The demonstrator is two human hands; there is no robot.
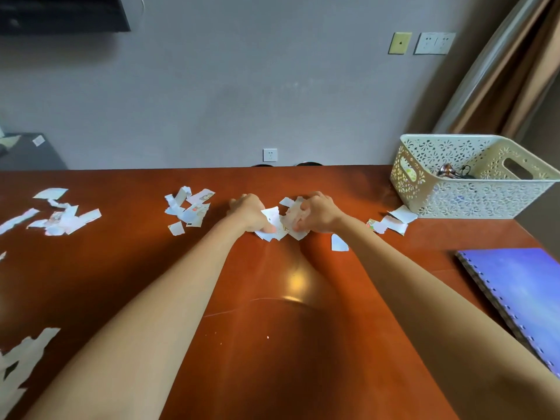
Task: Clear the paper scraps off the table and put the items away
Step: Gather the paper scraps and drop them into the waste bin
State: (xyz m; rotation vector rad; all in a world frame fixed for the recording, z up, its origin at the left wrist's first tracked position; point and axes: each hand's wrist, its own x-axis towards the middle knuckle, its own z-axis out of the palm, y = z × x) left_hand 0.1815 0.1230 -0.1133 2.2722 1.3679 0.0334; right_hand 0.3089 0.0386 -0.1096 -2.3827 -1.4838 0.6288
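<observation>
Well left of the white basket (472, 198) on the table (272, 328), the left hand (251, 212) and right hand (316, 213) sit close together, both gripping one pile of paper scraps (280, 222), with loose scraps (394, 221) just beside the basket.

A room in a home or hotel: wooden table (272, 344), wall sockets (435, 43), curtain (515, 86), wall-mounted screen (60, 13).

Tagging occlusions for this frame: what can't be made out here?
All head view.
Scrap pile: mostly covered by left hand and right hand; count unclear.
Basket contents: shiny and dark items half hidden by its wall, too small to name.
Blue notebook: cut off by right edge.
Lower-left scraps: blurred, cut by left edge.
</observation>
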